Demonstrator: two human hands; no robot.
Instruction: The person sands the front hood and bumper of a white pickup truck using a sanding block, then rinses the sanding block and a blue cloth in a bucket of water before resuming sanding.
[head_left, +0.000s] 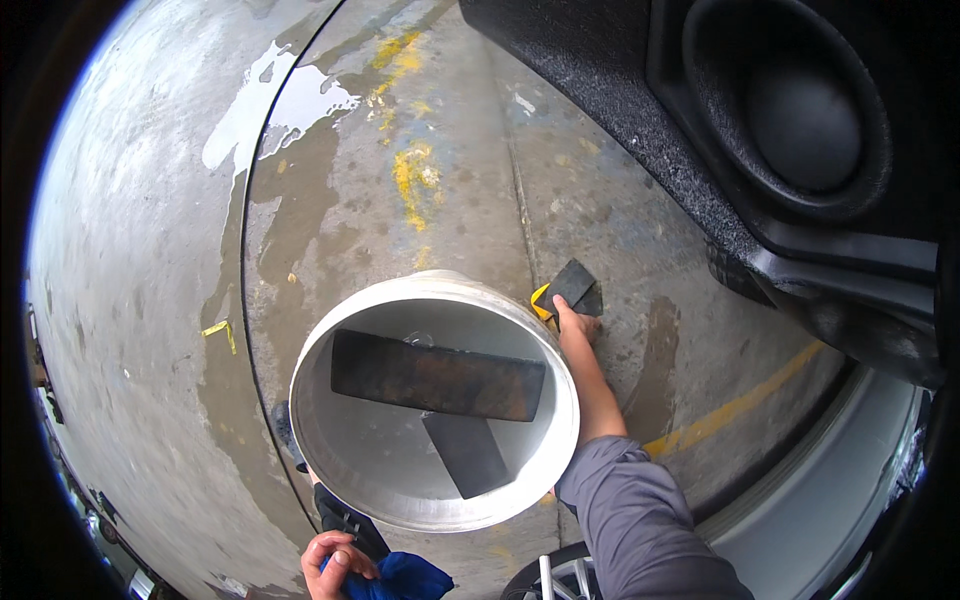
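My left hand (330, 562), at the bottom edge, has its fingers curled around a bundled blue cloth (416, 576). To the right of a white round bucket (304, 375), my right hand (577, 321) grips a pair of dark grey flat pieces (571, 285), thumb on top. A bent yellow strip (538, 301) shows beside them; whether it is attached cannot be told. Inside the bucket lies a long dark slab (439, 375) with brownish patches. Below it is a smaller dark grey rectangular sheet (466, 456). The bucket appears to hold some clear water.
A black car door panel with a round speaker (806, 124) overhangs the upper right. A pale car sill (810, 480) curves along the lower right. At the bottom shows a spoked wheel (559, 577). A thin black cable or hose (246, 247) crosses the wet concrete floor (465, 187).
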